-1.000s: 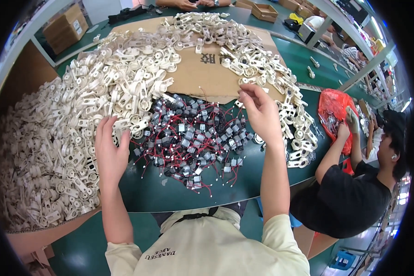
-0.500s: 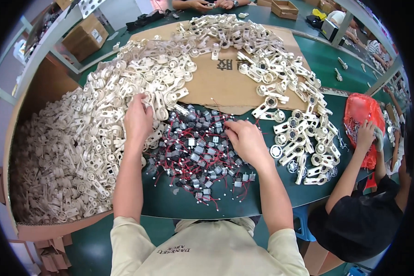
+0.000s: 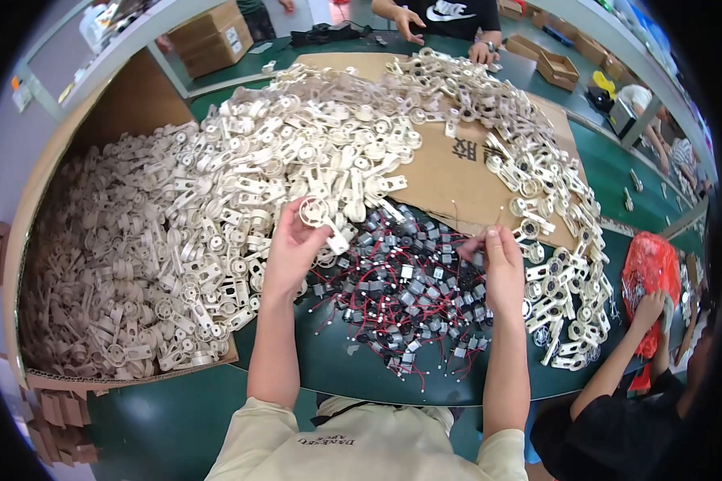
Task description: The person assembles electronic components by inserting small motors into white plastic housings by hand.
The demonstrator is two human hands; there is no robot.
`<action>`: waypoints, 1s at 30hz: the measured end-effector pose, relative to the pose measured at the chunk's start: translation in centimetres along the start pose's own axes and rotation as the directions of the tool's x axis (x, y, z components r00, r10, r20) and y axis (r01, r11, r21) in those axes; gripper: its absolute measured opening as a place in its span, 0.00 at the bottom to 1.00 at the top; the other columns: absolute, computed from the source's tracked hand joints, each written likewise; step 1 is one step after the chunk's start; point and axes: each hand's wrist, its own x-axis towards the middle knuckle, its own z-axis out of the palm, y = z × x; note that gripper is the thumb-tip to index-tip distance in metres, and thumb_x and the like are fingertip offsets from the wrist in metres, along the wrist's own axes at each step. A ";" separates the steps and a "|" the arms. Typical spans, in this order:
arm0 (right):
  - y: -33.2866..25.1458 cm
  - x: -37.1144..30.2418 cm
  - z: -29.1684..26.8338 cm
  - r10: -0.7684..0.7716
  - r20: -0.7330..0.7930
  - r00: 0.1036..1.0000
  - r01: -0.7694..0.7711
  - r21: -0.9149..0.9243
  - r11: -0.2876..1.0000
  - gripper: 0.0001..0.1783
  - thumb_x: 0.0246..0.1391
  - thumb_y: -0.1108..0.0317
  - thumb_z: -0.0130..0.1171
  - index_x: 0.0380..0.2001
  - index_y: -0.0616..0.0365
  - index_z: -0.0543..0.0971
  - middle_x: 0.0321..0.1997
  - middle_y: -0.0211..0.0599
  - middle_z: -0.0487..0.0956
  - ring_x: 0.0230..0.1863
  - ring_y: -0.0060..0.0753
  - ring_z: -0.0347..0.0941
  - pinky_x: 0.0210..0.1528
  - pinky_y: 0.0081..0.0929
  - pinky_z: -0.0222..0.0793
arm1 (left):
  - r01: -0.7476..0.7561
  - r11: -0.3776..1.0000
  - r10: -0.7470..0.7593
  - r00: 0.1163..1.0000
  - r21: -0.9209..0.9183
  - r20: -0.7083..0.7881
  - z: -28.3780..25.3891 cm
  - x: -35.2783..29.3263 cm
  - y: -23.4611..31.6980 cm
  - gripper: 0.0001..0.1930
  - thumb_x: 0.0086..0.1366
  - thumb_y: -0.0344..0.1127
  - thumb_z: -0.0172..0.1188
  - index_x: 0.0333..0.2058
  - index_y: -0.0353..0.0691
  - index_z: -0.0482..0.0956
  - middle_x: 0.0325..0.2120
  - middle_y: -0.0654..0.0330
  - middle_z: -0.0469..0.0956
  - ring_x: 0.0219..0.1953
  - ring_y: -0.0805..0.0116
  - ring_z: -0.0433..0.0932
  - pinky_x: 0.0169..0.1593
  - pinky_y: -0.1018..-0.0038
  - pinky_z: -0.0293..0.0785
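Note:
My left hand (image 3: 290,252) is closed on a cream plastic housing (image 3: 316,212), a ring with a short flat arm, raised above the near edge of a heap of similar housings (image 3: 241,160). My right hand (image 3: 504,276) is pinched shut over the right side of a pile of small grey motors (image 3: 409,297) with red and black leads. From its fingertips a thin wire (image 3: 501,210) with a pale tip sticks up; any motor body on it is hidden by the fingers.
A big carton (image 3: 36,264) of cream housings stands at the left. Flat cardboard (image 3: 437,180) lies beyond the motors. Housings with dark parts fitted (image 3: 565,280) line the right. A co-worker's hand (image 3: 648,311) works at a red bag (image 3: 651,264); another person's hands (image 3: 409,24) are across the table.
The view has shifted left. My left hand has lifted a housing out of the heap. My right hand has risen from the motors with a wire showing at its fingertips.

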 end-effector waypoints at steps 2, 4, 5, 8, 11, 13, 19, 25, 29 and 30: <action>-2.0 -0.9 1.2 0.018 0.007 1.000 -0.018 0.109 0.994 0.13 0.71 0.62 0.44 0.36 0.58 0.72 0.27 0.31 0.72 0.27 0.23 0.70 0.31 0.21 0.70 | -0.001 0.992 0.005 1.000 -0.129 0.027 -0.8 -0.3 -0.7 0.23 0.64 0.23 0.59 0.56 0.37 0.64 0.42 0.54 0.79 0.45 0.69 0.79 0.50 0.73 0.75; -3.2 -2.0 2.5 -0.035 0.095 0.995 0.032 0.041 0.999 0.14 0.71 0.63 0.45 0.35 0.59 0.74 0.20 0.25 0.70 0.20 0.17 0.66 0.23 0.17 0.63 | -0.066 0.989 0.068 0.998 -0.130 0.015 -1.3 -0.2 -1.5 0.19 0.68 0.27 0.57 0.55 0.36 0.65 0.40 0.55 0.81 0.43 0.70 0.79 0.49 0.75 0.74; -3.5 -2.7 3.3 -0.052 0.135 0.989 0.051 0.011 0.999 0.12 0.70 0.64 0.47 0.35 0.60 0.75 0.19 0.25 0.70 0.19 0.15 0.64 0.21 0.15 0.59 | -0.080 0.997 0.080 0.997 -0.008 0.004 -1.2 -0.4 -1.0 0.18 0.70 0.29 0.56 0.56 0.35 0.65 0.40 0.55 0.81 0.42 0.71 0.79 0.48 0.76 0.73; -3.1 -4.9 4.4 0.001 0.274 0.962 0.006 -0.027 1.000 0.10 0.69 0.67 0.49 0.37 0.61 0.77 0.20 0.22 0.70 0.20 0.11 0.62 0.22 0.14 0.58 | -0.181 0.960 0.193 0.981 0.212 -0.037 -0.7 -0.9 -1.3 0.18 0.73 0.32 0.50 0.58 0.33 0.67 0.41 0.57 0.81 0.40 0.74 0.77 0.46 0.79 0.71; -2.9 -6.1 5.1 0.025 0.313 0.949 -0.039 0.038 0.999 0.10 0.68 0.68 0.49 0.38 0.61 0.78 0.24 0.25 0.74 0.24 0.12 0.67 0.26 0.14 0.63 | -0.262 0.940 0.297 0.944 0.217 -0.146 1.4 -0.7 -1.6 0.17 0.75 0.34 0.47 0.57 0.32 0.69 0.38 0.58 0.81 0.40 0.78 0.76 0.43 0.81 0.69; -3.4 -6.9 6.4 0.029 0.409 0.912 -0.034 0.006 0.999 0.09 0.68 0.70 0.50 0.39 0.62 0.78 0.28 0.27 0.78 0.26 0.15 0.71 0.29 0.17 0.69 | -0.261 0.955 0.284 0.942 0.141 -0.178 4.1 -2.0 -0.1 0.17 0.76 0.36 0.45 0.56 0.33 0.69 0.35 0.60 0.81 0.41 0.80 0.74 0.42 0.82 0.68; -2.6 -6.5 7.4 -0.091 0.291 0.952 0.049 0.150 0.988 0.12 0.72 0.62 0.43 0.36 0.57 0.70 0.25 0.27 0.72 0.21 0.13 0.62 0.21 0.13 0.55 | -0.367 0.921 0.322 0.905 0.129 0.276 8.3 -6.0 1.3 0.21 0.77 0.38 0.39 0.57 0.28 0.72 0.63 0.46 0.66 0.65 0.57 0.65 0.65 0.67 0.61; -3.2 -6.4 5.1 -0.368 0.295 0.882 0.411 -0.100 0.906 0.09 0.67 0.70 0.51 0.32 0.63 0.75 0.31 0.31 0.73 0.29 0.19 0.68 0.32 0.19 0.66 | 0.168 0.984 -0.106 0.838 -0.067 0.535 6.4 -7.7 0.2 0.25 0.75 0.29 0.46 0.68 0.35 0.57 0.56 0.55 0.73 0.57 0.65 0.73 0.55 0.72 0.74; -3.9 -6.6 5.0 -0.351 0.319 0.881 0.419 -0.177 0.891 0.05 0.61 0.75 0.57 0.36 0.66 0.80 0.36 0.38 0.77 0.35 0.29 0.74 0.38 0.24 0.70 | 0.342 0.939 -0.240 0.731 -0.039 0.639 5.0 -7.2 1.6 0.27 0.75 0.30 0.45 0.70 0.39 0.52 0.54 0.52 0.74 0.49 0.58 0.80 0.49 0.67 0.82; -3.8 -6.5 4.8 -0.354 0.305 0.884 0.419 -0.182 0.889 0.04 0.60 0.75 0.59 0.36 0.65 0.80 0.35 0.39 0.78 0.34 0.31 0.75 0.38 0.25 0.71 | 0.362 0.930 -0.230 0.722 -0.072 0.653 5.0 -7.0 1.4 0.26 0.76 0.33 0.44 0.69 0.36 0.53 0.54 0.50 0.74 0.46 0.55 0.82 0.50 0.64 0.82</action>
